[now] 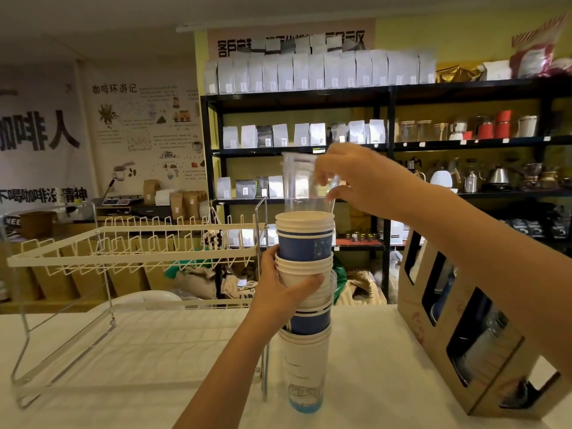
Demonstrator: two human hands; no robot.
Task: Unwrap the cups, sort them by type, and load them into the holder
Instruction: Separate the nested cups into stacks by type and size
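Note:
A tall mixed stack of cups [305,308] stands on the white table, with white paper cups, blue paper cups and clear plastic rims nested together. My left hand [280,289] grips the stack around its middle. My right hand [349,178] pinches a clear plastic cup [301,185] just above the top blue cup [305,239]; the clear cup's base is still at the stack's rim. The cardboard cup holder [458,332] lies at the right, with cups showing through its cut-out windows.
A white wire rack [130,252] stands on the table to the left of the stack. Black shelves [387,94] with white bags, kettles and jars fill the background. Brown paper bags sit on the floor behind the table.

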